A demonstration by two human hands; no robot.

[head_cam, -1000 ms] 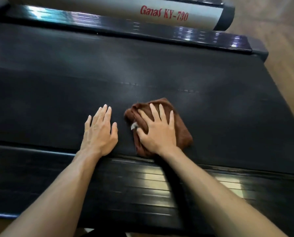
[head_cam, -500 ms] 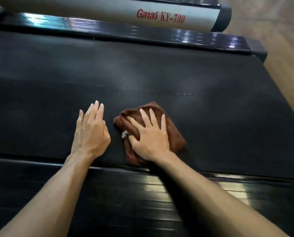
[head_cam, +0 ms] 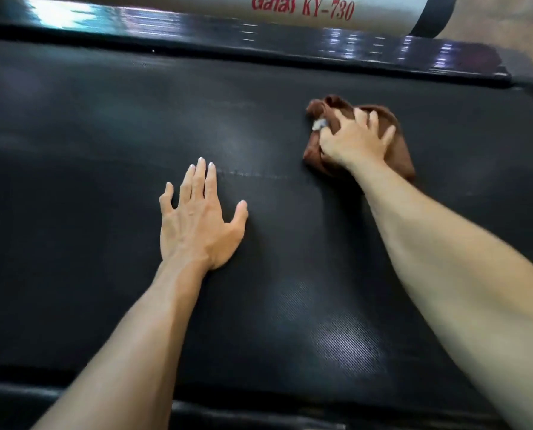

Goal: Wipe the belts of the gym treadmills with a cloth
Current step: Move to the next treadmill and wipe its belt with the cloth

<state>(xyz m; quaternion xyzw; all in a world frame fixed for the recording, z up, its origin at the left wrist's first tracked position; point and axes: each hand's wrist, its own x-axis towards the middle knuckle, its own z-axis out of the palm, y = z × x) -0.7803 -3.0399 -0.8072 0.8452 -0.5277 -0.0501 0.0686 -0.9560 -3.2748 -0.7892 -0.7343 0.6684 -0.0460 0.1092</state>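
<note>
**Cloth far out on the belt, left palm flat**

I see the black treadmill belt (head_cam: pixel 103 125) filling nearly my whole view, its fine ribbed texture catching a pale sheen low and right of centre. A faint stitched seam (head_cam: pixel 252 174) runs across it, just beyond my left fingertips. Along the far edge lies a glossy dark side rail (head_cam: pixel 259 32) with bright reflections, and behind it a silver tube (head_cam: pixel 197 4) lettered in red "KY-730". Wood-toned floor (head_cam: pixel 507 23) shows at the upper right corner. At the bottom, the near side rail (head_cam: pixel 259 414) forms a dark strip.

My left hand (head_cam: pixel 197 225) lies flat on the belt, fingers straight and thumb spread, holding nothing. My right hand (head_cam: pixel 356 139) presses down on the brown cloth (head_cam: pixel 401 156), fingers splayed over it and bent at the tips into the bunched fabric; a small white tag peeks out by the thumb. The cloth sits on the belt's far right part, near the far rail. Bare belt stretches wide to the left of both hands.
</note>
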